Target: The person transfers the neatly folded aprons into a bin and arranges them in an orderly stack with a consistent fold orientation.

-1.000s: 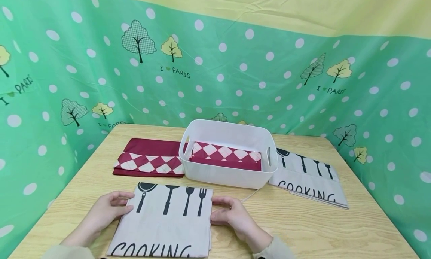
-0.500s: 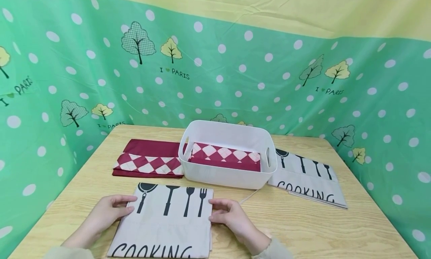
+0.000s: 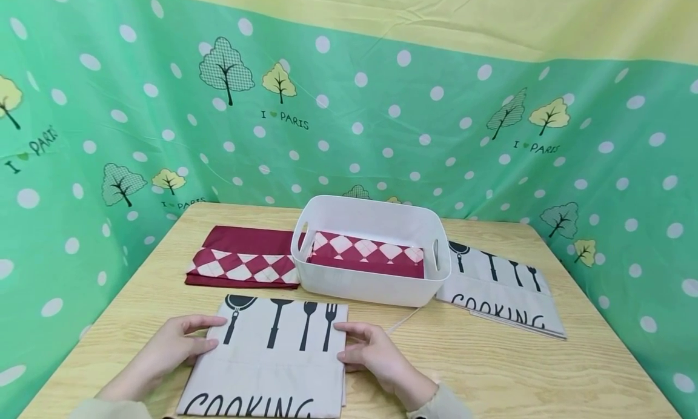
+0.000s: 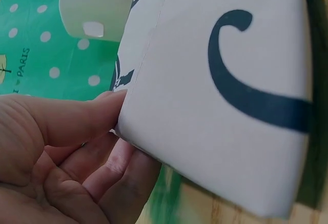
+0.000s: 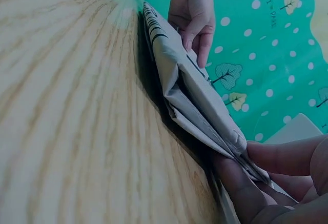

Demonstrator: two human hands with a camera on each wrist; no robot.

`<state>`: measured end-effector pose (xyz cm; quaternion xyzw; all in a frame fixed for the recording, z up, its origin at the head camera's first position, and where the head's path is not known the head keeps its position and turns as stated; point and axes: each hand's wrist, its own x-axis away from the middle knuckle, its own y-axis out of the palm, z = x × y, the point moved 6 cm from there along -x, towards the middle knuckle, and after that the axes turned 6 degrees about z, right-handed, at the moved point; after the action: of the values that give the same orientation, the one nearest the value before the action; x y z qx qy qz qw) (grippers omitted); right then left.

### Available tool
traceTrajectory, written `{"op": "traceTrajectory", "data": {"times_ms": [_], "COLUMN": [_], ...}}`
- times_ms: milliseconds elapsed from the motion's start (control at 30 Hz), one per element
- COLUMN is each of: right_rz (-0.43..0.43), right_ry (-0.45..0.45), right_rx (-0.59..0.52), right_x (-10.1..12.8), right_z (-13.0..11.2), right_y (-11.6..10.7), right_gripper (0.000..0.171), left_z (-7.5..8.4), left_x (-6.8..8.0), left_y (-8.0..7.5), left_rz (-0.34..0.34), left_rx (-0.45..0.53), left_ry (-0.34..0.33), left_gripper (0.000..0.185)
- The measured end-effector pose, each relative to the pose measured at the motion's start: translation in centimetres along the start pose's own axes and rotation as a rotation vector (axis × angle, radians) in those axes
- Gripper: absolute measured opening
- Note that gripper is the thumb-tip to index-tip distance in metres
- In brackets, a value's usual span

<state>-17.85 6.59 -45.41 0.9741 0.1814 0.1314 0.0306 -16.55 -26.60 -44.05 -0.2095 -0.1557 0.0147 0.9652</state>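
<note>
A folded pale grey cloth (image 3: 267, 370), printed with dark kitchen utensils and the word COOKING, lies flat at the front of the table. At its left edge my left hand (image 3: 171, 346) pinches it, thumb on top and fingers underneath in the left wrist view. My right hand (image 3: 382, 355) pinches the opposite edge; the right wrist view shows the thumb (image 5: 287, 157) over the stacked layers and fingers below. In that view the cloth's side shows several loose folds close over the wood.
Behind the cloth stands a white plastic basket (image 3: 365, 289) holding a folded maroon cloth with white diamonds (image 3: 365, 255). A similar maroon cloth (image 3: 245, 240) lies left of it. Another COOKING cloth (image 3: 501, 292) lies to the right. A thin white cord (image 3: 403, 320) trails before the basket.
Both hands have moved slightly inward, their fingertips now further over the cloth's left and right edges. The cloth stays in about the same place.
</note>
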Motion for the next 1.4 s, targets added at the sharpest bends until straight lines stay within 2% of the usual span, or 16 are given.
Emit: {"op": "traceTrajectory", "data": {"times_ms": [133,367,700,1033,1400], "right_rz": [0.015,0.025,0.051,0.059,0.088], "right_ry": [-0.002,-0.007,0.002,-0.012,-0.034], "right_rx": [0.009,0.0,-0.008,-0.008,0.02], "right_x": [0.0,0.0,0.1,0.2,0.5], "right_z": [-0.2,-0.7,-1.4,-2.4,-3.3], "right_y": [-0.3,-0.7,-1.0,-1.4,-2.0], "right_gripper": [0.057,0.057,0.058,0.06,0.059], "left_z": [0.1,0.9,1.8,2.6,3.5], "left_x": [0.1,0.1,0.6,0.8,1.0], "left_y": [-0.1,-0.1,-0.2,-0.4,-0.5], "left_rz": [-0.028,-0.017,-0.058,-0.011,-0.011], "left_rx": [0.031,0.03,0.063,0.008,0.025], "left_ry": [0.014,0.023,0.046,0.03,0.041], "left_gripper": [0.046,0.046,0.047,0.047,0.049]}}
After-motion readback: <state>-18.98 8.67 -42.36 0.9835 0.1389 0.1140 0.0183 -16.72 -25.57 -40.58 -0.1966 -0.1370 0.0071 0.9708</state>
